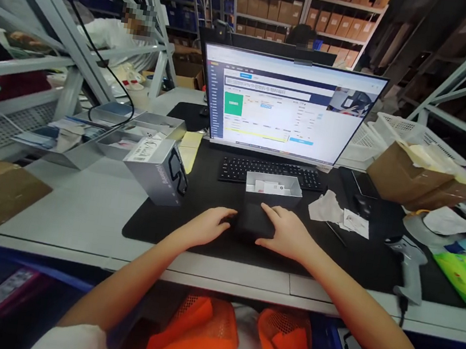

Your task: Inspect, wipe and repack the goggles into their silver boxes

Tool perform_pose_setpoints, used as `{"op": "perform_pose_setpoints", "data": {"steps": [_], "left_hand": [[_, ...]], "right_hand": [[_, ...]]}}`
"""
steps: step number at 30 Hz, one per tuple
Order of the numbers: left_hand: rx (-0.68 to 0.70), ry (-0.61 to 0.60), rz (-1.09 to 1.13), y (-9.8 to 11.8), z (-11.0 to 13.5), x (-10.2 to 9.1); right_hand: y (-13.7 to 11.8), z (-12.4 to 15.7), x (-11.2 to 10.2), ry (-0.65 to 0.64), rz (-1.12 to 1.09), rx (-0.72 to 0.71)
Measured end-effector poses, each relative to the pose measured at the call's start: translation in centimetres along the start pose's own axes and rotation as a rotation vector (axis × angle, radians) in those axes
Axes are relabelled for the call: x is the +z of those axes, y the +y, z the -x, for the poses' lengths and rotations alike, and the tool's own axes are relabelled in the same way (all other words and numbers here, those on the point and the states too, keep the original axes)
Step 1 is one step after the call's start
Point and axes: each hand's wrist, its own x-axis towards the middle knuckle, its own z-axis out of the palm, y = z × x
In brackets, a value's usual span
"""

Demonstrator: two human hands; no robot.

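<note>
A matte black box (250,220) lies on the dark desk mat between my hands. My left hand (208,227) is at its left side, with the fingers curved in and the thumb a little apart. Against the mat, the exact contact of those fingertips is hard to make out. My right hand (288,233) rests over the box's right side, index finger stretched across the top and thumb lower down. Just behind the black box stands an open grey box (273,186) with white printed papers inside. To the left a grey printed carton (157,172) sits tilted in view.
A monitor (285,109) and black keyboard (234,169) stand behind. At right are crumpled wrapping (327,208), a pen (336,233), a mouse (361,204), a barcode scanner (408,268) and a green packet (460,281). Brown cartons flank both sides. Another person (122,37) sits beyond the frame.
</note>
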Motion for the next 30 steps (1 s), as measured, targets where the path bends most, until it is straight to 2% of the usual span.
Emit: {"op": "perform_pose_setpoints", "data": {"steps": [3, 6, 8, 10, 12, 15, 19, 24, 27, 30], "left_hand": [[0.082, 0.075, -0.098, 2.0, -0.3, -0.1], [0.300, -0.031, -0.204, 4.1, -1.2, 0.8], [0.365, -0.111, -0.301, 4.9, -1.9, 1.6], [0.355, -0.128, -0.393, 5.2, -2.6, 2.4], [0.355, -0.131, -0.472, 5.7, -3.4, 3.1], [0.423, -0.177, -0.543, 7.0, -4.6, 4.0], [0.498, -0.203, -0.472, 8.3, -5.3, 4.5], [0.448, -0.133, -0.372, 6.9, -4.4, 3.7], [0.448, -0.140, -0.390, 6.3, -4.2, 3.2], [0.434, -0.154, -0.383, 6.8, -4.4, 3.4]], "right_hand": [[-0.8, -0.5, 0.3, 0.005, -0.025, -0.025], [0.3, -0.2, 0.0, 0.032, -0.150, -0.130], [2.4, 0.8, -0.3, 0.148, -0.246, -0.067], [4.7, 2.4, -0.1, 0.258, -0.304, 0.105], [6.4, 4.3, 0.6, 0.206, -0.307, 0.215], [6.8, 6.3, 2.4, 0.049, -0.255, 0.181], [5.4, 6.9, 3.4, 0.094, -0.205, 0.211], [5.1, 6.5, 1.5, 0.106, -0.240, 0.247], [5.8, 6.2, -0.3, 0.048, -0.309, 0.271], [5.6, 5.2, -2.1, -0.013, -0.379, 0.270]]}}
